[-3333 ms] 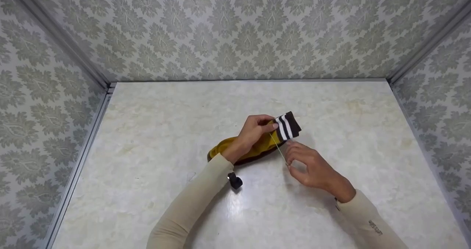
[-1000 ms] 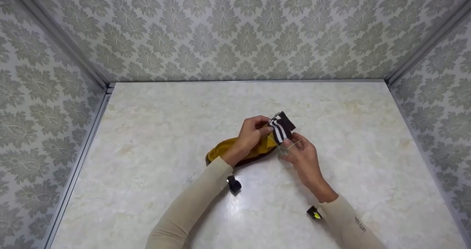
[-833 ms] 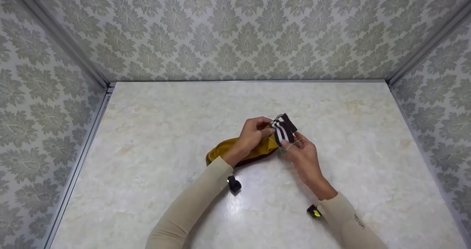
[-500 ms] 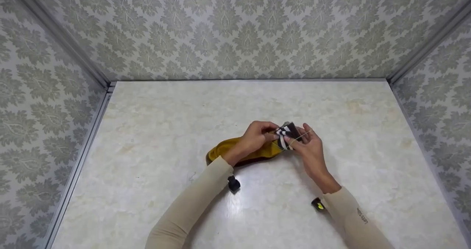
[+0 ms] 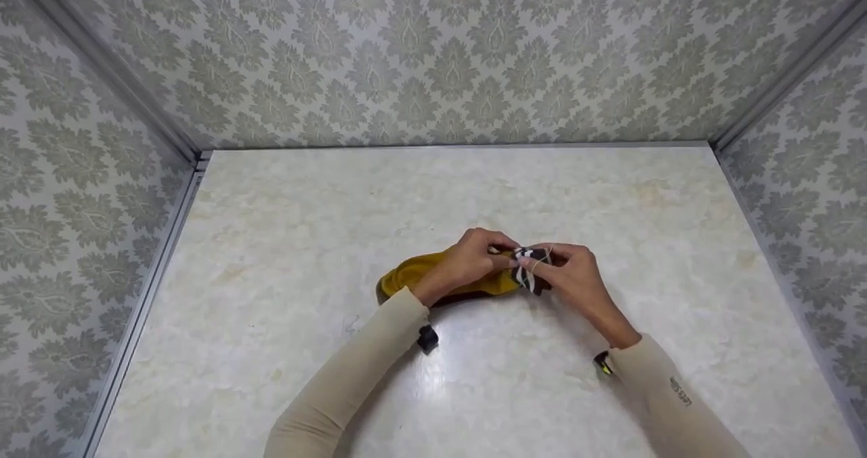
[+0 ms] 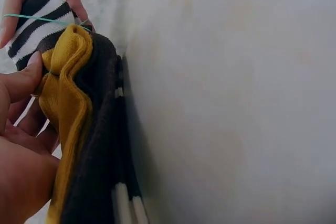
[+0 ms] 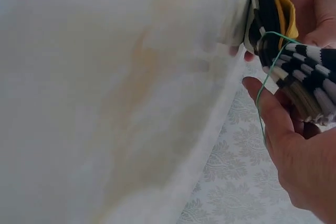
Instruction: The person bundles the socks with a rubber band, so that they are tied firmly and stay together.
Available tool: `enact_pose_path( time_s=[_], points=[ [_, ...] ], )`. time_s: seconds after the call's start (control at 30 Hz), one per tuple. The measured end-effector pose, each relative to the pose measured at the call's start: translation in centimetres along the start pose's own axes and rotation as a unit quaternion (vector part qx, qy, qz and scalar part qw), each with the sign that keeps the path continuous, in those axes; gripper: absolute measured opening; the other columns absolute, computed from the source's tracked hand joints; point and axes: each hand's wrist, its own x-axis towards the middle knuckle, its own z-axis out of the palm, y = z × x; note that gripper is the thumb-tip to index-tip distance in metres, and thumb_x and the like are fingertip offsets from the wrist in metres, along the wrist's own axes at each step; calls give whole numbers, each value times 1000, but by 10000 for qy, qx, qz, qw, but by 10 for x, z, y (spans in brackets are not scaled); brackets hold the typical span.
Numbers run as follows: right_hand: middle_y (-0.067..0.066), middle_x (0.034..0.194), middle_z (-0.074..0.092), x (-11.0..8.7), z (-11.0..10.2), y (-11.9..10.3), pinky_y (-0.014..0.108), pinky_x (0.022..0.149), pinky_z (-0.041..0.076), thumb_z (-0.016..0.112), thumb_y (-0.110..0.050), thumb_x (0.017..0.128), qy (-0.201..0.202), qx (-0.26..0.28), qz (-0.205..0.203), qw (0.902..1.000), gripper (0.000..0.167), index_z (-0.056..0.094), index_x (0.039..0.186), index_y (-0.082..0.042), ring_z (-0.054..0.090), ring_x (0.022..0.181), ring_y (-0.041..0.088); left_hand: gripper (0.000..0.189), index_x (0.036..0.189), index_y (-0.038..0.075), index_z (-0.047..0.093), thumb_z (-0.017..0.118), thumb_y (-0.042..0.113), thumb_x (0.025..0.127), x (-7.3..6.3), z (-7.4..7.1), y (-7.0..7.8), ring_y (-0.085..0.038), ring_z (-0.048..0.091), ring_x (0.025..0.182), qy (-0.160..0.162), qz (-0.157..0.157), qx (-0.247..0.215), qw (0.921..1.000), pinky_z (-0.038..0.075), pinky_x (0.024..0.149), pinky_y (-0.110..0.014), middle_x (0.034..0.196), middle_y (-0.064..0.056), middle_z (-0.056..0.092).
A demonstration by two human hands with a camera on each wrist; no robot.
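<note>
A folded bundle of socks [image 5: 413, 272], mustard yellow and dark, lies along the table in the head view, its striped black-and-white cuff [image 7: 310, 72] to the right. My left hand [image 5: 471, 261] grips the yellow part just behind the cuff, thumb on top in the left wrist view. My right hand [image 5: 579, 278] holds the bunched cuff between thumb and fingers. A thin green elastic band [image 7: 259, 109] is looped over the right hand's fingers and runs to the bundle at the base of the cuff. The far side of the bundle is hidden by the hands in the head view.
The bundle rests on a pale marbled table [image 5: 305, 207]. Patterned walls [image 5: 433, 58] rise behind it and at both sides. Small black wrist cameras, one on the left [image 5: 427, 339] and one on the right [image 5: 603, 363], hang beside the sleeves.
The right hand went from pulling the band taut to spreading it over its fingers and gathering the cuff. The cuff is now bunched and both hands have moved slightly toward the person.
</note>
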Motion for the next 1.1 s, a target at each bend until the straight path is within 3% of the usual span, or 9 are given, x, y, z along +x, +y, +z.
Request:
enact_pose_path(
  time_s=[0.1, 0.2, 0.33, 0.43, 0.6, 0.77, 0.87, 1.0, 1.1],
  points=[
    [10, 98, 82, 0, 0, 0, 27, 68, 58, 89, -37, 96, 66, -147, -35, 9999, 29, 87, 104, -10, 72, 83, 23, 26, 130, 8, 81, 75, 12, 105, -3, -1, 5, -18, 70, 116, -44, 35, 91, 9999, 58, 100, -36, 124, 1, 78],
    [8, 88, 80, -1, 0, 0, 26, 63, 53, 88, -33, 97, 142, -364, -117, 9992, 24, 86, 95, -9, 67, 75, 21, 25, 130, 9, 80, 72, 11, 106, -4, -3, 14, -23, 64, 126, 128, 203, 141, 9996, 52, 112, -48, 129, 3, 75],
    [5, 79, 75, -1, 1, 1, 26, 62, 49, 85, -25, 98, 209, -705, -209, 9971, 20, 81, 87, -9, 62, 72, 21, 13, 115, 14, 83, 74, 15, 105, -4, -2, 31, -23, 64, 119, 392, 580, 260, 9972, 46, 113, -51, 115, 7, 76],
    [4, 77, 71, 0, 2, 2, 26, 62, 48, 81, -19, 99, 183, -907, -231, 9954, 17, 77, 87, -9, 60, 69, 19, 9, 106, 15, 85, 76, 18, 105, -3, -1, 44, -16, 66, 104, 290, 662, 333, 9968, 50, 102, -45, 104, 9, 75],
    [3, 76, 69, 1, 2, 2, 26, 62, 47, 78, -15, 99, 104, -1111, -370, 9931, 12, 76, 89, -9, 59, 67, 16, 10, 103, 10, 86, 78, 15, 104, -2, 1, 57, -10, 65, 89, -2, 464, 507, 9976, 54, 79, -26, 98, 5, 76],
    [2, 76, 67, 1, 4, 2, 26, 62, 46, 77, -8, 97, 52, -1090, -446, 9930, 10, 74, 87, -9, 58, 67, 17, 10, 101, 5, 86, 79, 11, 103, 1, 4, 63, -11, 66, 82, -134, 333, 1044, 9939, 53, 72, -21, 98, -4, 80],
    [2, 76, 66, 1, 4, 2, 26, 61, 45, 77, -8, 98, -8, -1046, -496, 9933, 10, 74, 88, -9, 56, 66, 16, 13, 94, 5, 85, 79, 12, 102, 3, 6, 68, -9, 61, 73, -183, 203, 1468, 9888, 49, 68, -20, 87, -1, 78],
    [2, 76, 66, 1, 4, 3, 26, 60, 45, 77, -10, 100, -111, -1026, -575, 9930, 11, 75, 89, -9, 56, 63, 15, 30, 72, 9, 75, 76, 12, 102, 5, 8, 76, -8, 43, 57, -354, 116, 2228, 9741, 36, 57, -20, 59, 6, 54],
    [2, 74, 64, 1, 5, 3, 26, 60, 46, 77, -11, 101, -143, -1001, -580, 9932, 14, 74, 88, -9, 56, 62, 14, 43, 60, 12, 57, 74, 6, 99, 6, 9, 83, -10, 29, 54, -606, 112, 2628, 9629, 28, 54, -23, 55, 5, 32]
  ],
)
